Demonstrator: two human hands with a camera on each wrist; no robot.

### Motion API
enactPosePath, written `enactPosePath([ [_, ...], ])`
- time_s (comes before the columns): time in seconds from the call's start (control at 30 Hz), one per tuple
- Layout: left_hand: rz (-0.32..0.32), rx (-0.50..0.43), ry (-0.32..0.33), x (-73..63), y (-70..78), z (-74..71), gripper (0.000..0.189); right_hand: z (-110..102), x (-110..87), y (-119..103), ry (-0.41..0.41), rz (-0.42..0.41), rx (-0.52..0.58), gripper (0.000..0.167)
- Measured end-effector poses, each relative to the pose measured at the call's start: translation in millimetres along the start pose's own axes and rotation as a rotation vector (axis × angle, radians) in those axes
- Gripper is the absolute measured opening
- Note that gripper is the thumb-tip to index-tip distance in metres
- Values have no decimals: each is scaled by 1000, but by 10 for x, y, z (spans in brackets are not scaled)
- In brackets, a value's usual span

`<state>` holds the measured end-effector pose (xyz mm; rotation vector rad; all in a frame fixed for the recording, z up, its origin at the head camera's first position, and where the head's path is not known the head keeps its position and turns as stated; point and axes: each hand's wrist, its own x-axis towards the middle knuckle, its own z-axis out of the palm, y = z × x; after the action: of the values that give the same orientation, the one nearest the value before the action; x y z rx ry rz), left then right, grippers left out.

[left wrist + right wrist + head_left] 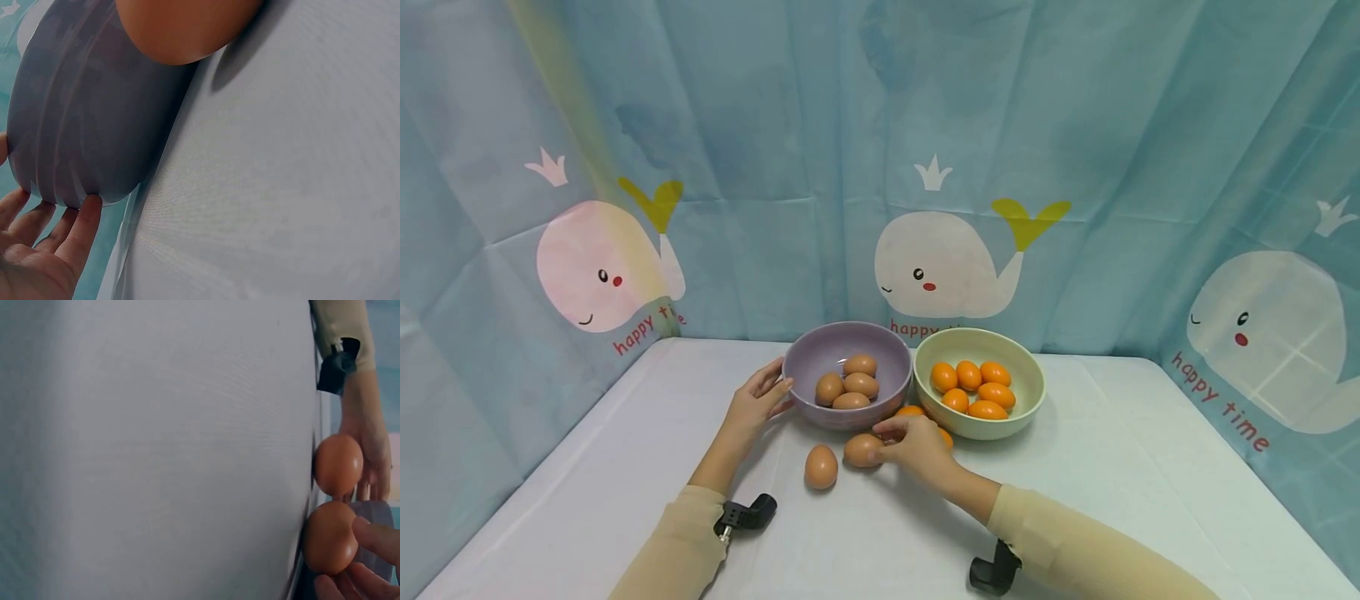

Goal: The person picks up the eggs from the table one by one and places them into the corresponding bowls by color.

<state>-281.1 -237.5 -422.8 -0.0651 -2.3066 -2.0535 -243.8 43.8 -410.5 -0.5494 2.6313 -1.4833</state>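
My left hand [758,398] holds the side of a purple bowl [805,358], thumb at the rim and fingertips against the outer wall, as the left wrist view shows. Several brown eggs [861,385] lie in that bowl. In front of it, my right hand [919,450] pinches a brown egg [861,451] between thumb and fingers, low over the table. Another brown egg [822,467] lies on the table just left of it. The right wrist view shows the gripped egg [329,539] close beside the loose egg [338,465].
A pale green bowl [1033,387] touches or nearly touches the purple one on the right, with several glossy orange ovals [996,395] inside. More orange ovals [911,411] lie on the white table [1120,467], partly behind my right hand. A blue whale-print curtain [820,167] hangs behind.
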Motion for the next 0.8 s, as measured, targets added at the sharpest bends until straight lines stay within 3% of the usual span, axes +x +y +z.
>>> enactPosePath([
  [0.23,-4,-10,-1,-3,7,5,63,65,18,32,-73,-3,56,36],
  [0.6,-6,-7,6,-4,16,6,64,43,4,-28,-63,21,46,35],
  [0.8,0,-2,7,0,15,3,63,-48,3,-170,-57,15,38,35],
])
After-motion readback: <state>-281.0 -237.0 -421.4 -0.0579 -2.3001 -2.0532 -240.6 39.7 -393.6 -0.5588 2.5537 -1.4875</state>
